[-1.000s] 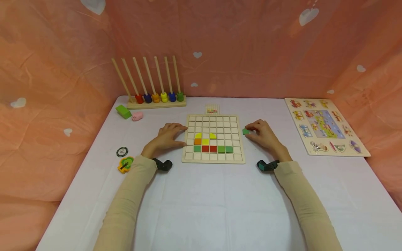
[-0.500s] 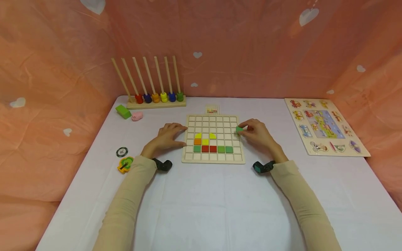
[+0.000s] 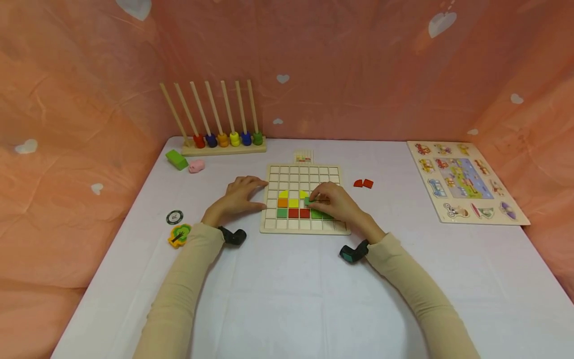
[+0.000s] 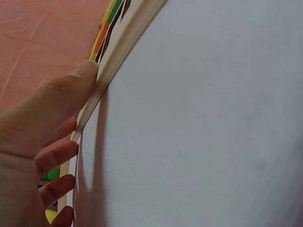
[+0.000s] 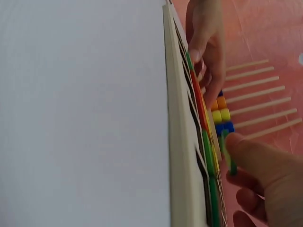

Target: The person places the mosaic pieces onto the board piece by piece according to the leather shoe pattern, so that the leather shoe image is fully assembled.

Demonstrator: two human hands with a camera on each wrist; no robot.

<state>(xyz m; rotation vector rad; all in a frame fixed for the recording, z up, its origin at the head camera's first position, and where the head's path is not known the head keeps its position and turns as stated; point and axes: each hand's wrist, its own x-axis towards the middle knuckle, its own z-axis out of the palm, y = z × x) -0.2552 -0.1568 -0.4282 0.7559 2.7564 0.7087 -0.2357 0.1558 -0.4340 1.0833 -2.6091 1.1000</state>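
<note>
A wooden grid board [image 3: 304,231] lies flat on the white table, with yellow, orange, red and green tiles set in some cells. My left hand [image 3: 242,194] rests at its left edge, thumb and fingers spread along the rim. In the left wrist view, the thumb [image 4: 85,71] touches that edge. Over the right half of the board, my right hand [image 3: 336,202] pinches a small green square tile [image 3: 307,201] between thumb and fingertips. The right wrist view shows this green tile [image 5: 230,153] edge-on, above the board. My right hand covers several cells and part of the green tiles [image 3: 316,214].
Two red tiles [image 3: 367,183] lie right of the board, and a small pattern card [image 3: 303,156] lies behind it. At back left stand a peg abacus [image 3: 224,149], a green block [image 3: 177,159] and a pink piece [image 3: 196,166]. A picture puzzle [image 3: 464,182] lies at right.
My right hand has carried the green tile leftward from beside the board to above its middle. Two red tiles, hidden before, now show on the table. The left hand has stayed put.
</note>
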